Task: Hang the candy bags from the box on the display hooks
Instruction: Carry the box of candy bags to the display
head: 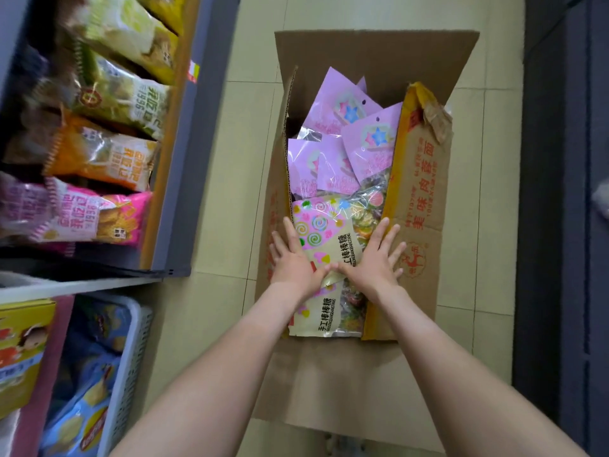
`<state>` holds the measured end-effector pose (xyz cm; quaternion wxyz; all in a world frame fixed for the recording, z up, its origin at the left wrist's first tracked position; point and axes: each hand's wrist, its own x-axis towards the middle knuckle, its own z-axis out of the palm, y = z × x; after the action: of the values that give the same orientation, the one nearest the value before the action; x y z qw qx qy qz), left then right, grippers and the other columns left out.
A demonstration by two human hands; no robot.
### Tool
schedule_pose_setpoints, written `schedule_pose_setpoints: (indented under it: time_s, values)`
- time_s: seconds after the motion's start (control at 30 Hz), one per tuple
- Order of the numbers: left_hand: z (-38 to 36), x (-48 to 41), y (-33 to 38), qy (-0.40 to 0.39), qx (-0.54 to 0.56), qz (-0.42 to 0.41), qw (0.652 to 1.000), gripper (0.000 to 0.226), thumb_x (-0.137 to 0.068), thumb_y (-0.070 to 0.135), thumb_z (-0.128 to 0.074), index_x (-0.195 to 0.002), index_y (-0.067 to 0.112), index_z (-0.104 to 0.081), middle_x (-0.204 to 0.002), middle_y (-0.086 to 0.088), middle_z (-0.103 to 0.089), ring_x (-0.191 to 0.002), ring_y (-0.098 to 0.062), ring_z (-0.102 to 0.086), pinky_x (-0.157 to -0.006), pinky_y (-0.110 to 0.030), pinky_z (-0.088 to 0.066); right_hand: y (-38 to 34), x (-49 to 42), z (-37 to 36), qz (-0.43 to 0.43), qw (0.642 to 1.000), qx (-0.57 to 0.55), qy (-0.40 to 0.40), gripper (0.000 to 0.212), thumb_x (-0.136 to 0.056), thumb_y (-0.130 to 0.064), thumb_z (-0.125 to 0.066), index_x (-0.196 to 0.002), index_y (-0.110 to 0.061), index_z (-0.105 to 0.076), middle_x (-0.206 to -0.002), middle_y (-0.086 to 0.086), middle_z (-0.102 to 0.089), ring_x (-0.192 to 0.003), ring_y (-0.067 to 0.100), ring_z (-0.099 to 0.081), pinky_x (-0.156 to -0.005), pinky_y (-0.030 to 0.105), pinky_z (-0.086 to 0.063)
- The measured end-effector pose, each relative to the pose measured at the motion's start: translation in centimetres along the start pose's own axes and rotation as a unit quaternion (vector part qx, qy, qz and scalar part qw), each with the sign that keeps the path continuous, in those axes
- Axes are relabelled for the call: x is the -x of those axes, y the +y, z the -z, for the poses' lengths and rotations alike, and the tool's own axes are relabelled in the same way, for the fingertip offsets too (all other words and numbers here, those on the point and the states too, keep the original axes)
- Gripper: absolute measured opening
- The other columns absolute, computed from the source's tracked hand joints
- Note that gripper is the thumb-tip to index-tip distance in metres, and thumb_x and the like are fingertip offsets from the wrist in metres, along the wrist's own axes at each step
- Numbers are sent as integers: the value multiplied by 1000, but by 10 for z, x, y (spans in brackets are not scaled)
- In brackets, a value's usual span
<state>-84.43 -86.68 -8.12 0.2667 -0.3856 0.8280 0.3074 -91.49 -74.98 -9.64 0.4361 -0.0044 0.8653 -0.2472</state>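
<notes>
A shelf [179,179] of snack packs [102,159] stands well left of the hands. The open box [375,57] lies under them on the floor. Pink bags [342,159] are piled in it beyond the fingertips, and a lollipop bag [321,225] lies between the hands. Left hand [293,262] and right hand [374,262] rest flat, fingers straight and spread, thumbs meeting on that bag, clasping nothing.

Beige tiled floor [217,179]; open cardboard box [425,199] on it, beside shelf unit [188,159].
</notes>
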Motion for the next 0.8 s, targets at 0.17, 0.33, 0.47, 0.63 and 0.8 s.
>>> schedule_pose_setpoints:
  time_s: [0.17,0.33,0.47,0.63,0.8]
  values:
    - [25,-45,39,10,11,12,1000,122,-83,53,-63,-140,10,35,-154,-28,14,-145,-42,0,-117,-45,-9,-31,-49,39,15,1000,12,-4,130,-72,-47,-76,-142,-23,32,-150,2,37,-140,38,25,-109,64,-2]
    - [54,-91,82,16,15,26,999,121,-83,50,-64,-141,8,34,-154,-28,12,-145,-39,2,-117,-41,-6,-64,-95,80,20,1000,10,3,128,-74,-47,-74,-142,-23,31,-151,2,35,-140,38,24,-108,65,-2]
    - [79,-126,126,11,4,36,999,122,-84,46,-65,-139,8,36,-155,-27,14,-146,-39,1,-118,-41,-9,-85,-126,124,21,1000,8,16,124,-77,-48,-71,-141,-27,33,-152,-1,33,-141,36,21,-109,64,-4]
    - [87,-166,179,28,-16,15,999,120,-84,49,-63,-141,7,34,-154,-29,12,-145,-42,-2,-116,-43,-15,-94,-171,167,27,997,28,65,124,-75,-53,-71,-141,-29,31,-153,-1,30,-142,35,19,-108,65,-5]
    - [83,-180,212,31,-67,-19,997,116,-86,54,-58,-142,2,30,-154,-31,6,-143,-44,-9,-115,-43,-20,-77,-195,201,27,995,51,85,129,-68,-59,-73,-142,-32,30,-155,0,27,-143,33,17,-110,64,-6]
